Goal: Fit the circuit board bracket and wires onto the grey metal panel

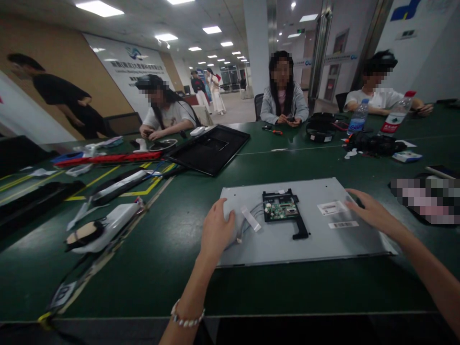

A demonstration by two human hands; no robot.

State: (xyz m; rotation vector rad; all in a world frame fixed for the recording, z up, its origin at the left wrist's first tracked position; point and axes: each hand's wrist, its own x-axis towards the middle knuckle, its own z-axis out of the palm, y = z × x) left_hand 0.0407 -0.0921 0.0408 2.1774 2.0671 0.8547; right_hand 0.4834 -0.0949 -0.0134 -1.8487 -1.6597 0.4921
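Note:
A flat grey metal-backed display panel lies back side up on the table in front of me. A green circuit board in a black plastic bracket sits at its middle, with grey wires and a white tape strip to the left. My left hand grips the panel's left edge, thumb on top. At the right edge, my right hand holds the panel beside two white labels; its fingers are partly hidden.
A black monitor frame lies beyond the panel. A white device and a dark tray are left. Two bottles and a dark cable bundle stand far right. Several people sit across the green table.

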